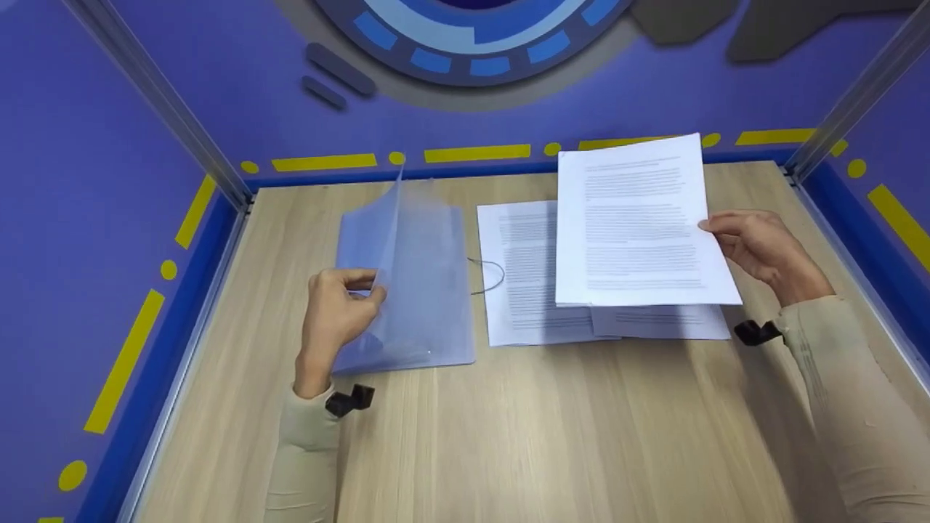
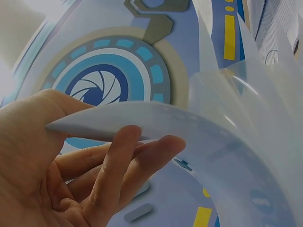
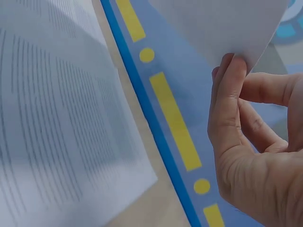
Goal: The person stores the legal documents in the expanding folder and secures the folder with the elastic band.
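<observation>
A translucent plastic folder (image 1: 429,290) lies on the left of the table, its front cover raised. My left hand (image 1: 338,309) pinches the edge of that cover. In the left wrist view the cover (image 2: 227,142) bends in a curve away from the thumb and fingers. On the right, my right hand (image 1: 759,247) pinches the right edge of a printed paper sheet (image 1: 639,225) and holds it up over the table. Below it lie other printed papers (image 1: 523,305), partly covered by the raised sheet. The right wrist view shows the fingertips (image 3: 234,64) at the held paper's edge.
A thin cord loop (image 1: 501,272) sticks out from the folder's right edge and overlaps the papers on the table. Blue panels (image 1: 472,131) with yellow marks stand behind and at both sides of the wooden table (image 1: 538,436).
</observation>
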A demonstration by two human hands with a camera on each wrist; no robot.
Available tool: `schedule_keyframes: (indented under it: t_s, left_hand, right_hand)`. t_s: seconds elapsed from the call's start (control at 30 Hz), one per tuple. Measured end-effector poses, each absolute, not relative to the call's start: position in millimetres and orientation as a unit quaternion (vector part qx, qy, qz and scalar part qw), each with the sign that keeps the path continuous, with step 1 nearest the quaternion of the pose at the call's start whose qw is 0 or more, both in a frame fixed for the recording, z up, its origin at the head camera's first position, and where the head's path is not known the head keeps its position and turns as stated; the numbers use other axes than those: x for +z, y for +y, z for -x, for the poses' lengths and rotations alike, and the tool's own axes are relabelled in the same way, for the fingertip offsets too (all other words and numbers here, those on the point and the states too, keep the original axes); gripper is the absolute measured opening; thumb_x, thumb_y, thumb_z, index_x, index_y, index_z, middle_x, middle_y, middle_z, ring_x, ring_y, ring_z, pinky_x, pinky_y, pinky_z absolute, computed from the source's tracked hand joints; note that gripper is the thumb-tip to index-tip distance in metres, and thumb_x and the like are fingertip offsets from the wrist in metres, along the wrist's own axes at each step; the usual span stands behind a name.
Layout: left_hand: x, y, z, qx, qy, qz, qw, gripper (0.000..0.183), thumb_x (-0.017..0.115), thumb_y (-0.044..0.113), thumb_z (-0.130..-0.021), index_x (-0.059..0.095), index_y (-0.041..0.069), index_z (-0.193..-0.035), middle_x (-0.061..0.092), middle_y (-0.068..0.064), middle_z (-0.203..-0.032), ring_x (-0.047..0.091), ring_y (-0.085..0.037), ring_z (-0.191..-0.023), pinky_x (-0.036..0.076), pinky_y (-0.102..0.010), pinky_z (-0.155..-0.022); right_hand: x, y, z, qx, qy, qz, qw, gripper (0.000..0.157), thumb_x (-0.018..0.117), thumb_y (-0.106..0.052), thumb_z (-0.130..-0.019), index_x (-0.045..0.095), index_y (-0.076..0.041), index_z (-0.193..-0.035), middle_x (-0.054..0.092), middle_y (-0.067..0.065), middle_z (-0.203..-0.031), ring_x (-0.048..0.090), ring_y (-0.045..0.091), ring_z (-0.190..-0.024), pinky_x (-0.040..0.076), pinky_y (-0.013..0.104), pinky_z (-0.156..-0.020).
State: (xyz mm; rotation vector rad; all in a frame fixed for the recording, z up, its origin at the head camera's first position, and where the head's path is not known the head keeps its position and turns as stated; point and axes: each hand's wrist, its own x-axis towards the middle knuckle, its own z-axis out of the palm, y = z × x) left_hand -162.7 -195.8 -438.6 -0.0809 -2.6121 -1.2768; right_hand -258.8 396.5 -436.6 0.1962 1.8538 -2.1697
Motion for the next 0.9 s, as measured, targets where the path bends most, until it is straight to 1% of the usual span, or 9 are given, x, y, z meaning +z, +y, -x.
schedule_keyframes:
  t_s: [0.13,0.27,0.4,0.5,0.63,0.73,0.9]
  left_hand:
    - [-438.9,-195.3,164.3,-0.437,-0.892,0.030,0.112,0.024,0.077,0.007,-0.090,0.083,-0.002,-0.111,0.081,-0.020,-0.102,0.080,-0.032,-0.089,0.066,-0.046,-0.078]
    - [-439.0,-196.0,164.9,-0.439,-0.891,0.027,0.108,0.025,0.077,0.008,-0.090,0.083,-0.001,-0.113,0.081,-0.019,-0.105,0.080,-0.032,-0.091,0.066,-0.047,-0.079]
    - [-439.0,-198.3,162.8,-0.443,-0.889,0.026,0.113,0.026,0.077,0.006,-0.089,0.082,-0.002,-0.112,0.081,-0.021,-0.106,0.080,-0.034,-0.093,0.066,-0.048,-0.081]
    - [-439.6,-198.8,162.0,-0.442,-0.889,0.029,0.118,0.026,0.077,0.005,-0.088,0.082,-0.003,-0.112,0.081,-0.022,-0.106,0.080,-0.036,-0.094,0.066,-0.050,-0.082]
    - [-440.9,-197.5,162.1,-0.436,-0.891,0.033,0.124,0.026,0.078,0.005,-0.088,0.082,-0.005,-0.113,0.080,-0.023,-0.105,0.080,-0.037,-0.093,0.066,-0.051,-0.082]
    - [-441.0,-197.4,161.4,-0.434,-0.891,0.033,0.127,0.026,0.078,0.005,-0.088,0.082,-0.005,-0.112,0.081,-0.023,-0.104,0.080,-0.037,-0.092,0.066,-0.050,-0.080]
    - [-440.8,-198.5,161.9,-0.442,-0.888,0.032,0.119,0.026,0.078,0.005,-0.088,0.082,-0.003,-0.112,0.081,-0.022,-0.104,0.080,-0.036,-0.092,0.066,-0.050,-0.080]
  right_hand:
    - [-434.4,384.7,260.4,-0.757,0.633,-0.056,0.151,0.017,0.065,-0.001,-0.104,0.082,-0.002,-0.105,0.081,0.008,-0.102,0.079,0.017,-0.089,0.063,0.026,-0.075]
    - [-430.4,370.7,263.3,-0.752,0.639,-0.057,0.153,0.016,0.066,-0.004,-0.104,0.081,-0.003,-0.109,0.081,0.008,-0.105,0.078,0.017,-0.091,0.063,0.026,-0.074]
    - [-424.6,355.4,267.2,-0.752,0.637,-0.062,0.161,0.015,0.067,-0.005,-0.104,0.080,-0.004,-0.111,0.080,0.008,-0.107,0.076,0.018,-0.092,0.064,0.027,-0.073]
    - [-422.1,347.2,269.0,-0.760,0.623,-0.050,0.177,0.016,0.065,-0.006,-0.105,0.077,-0.004,-0.115,0.078,0.008,-0.110,0.075,0.019,-0.092,0.064,0.028,-0.073]
    - [-418.5,336.9,271.1,-0.775,0.601,-0.030,0.193,0.016,0.061,-0.005,-0.107,0.076,-0.001,-0.112,0.077,0.010,-0.109,0.075,0.021,-0.089,0.065,0.029,-0.071]
    - [-415.8,326.2,273.0,-0.778,0.597,-0.025,0.194,0.016,0.062,-0.005,-0.106,0.078,0.000,-0.106,0.078,0.010,-0.106,0.075,0.021,-0.087,0.065,0.029,-0.070]
    - [-412.9,305.3,274.7,-0.786,0.588,-0.011,0.192,0.015,0.063,-0.003,-0.105,0.078,0.001,-0.102,0.079,0.011,-0.105,0.076,0.021,-0.085,0.064,0.028,-0.070]
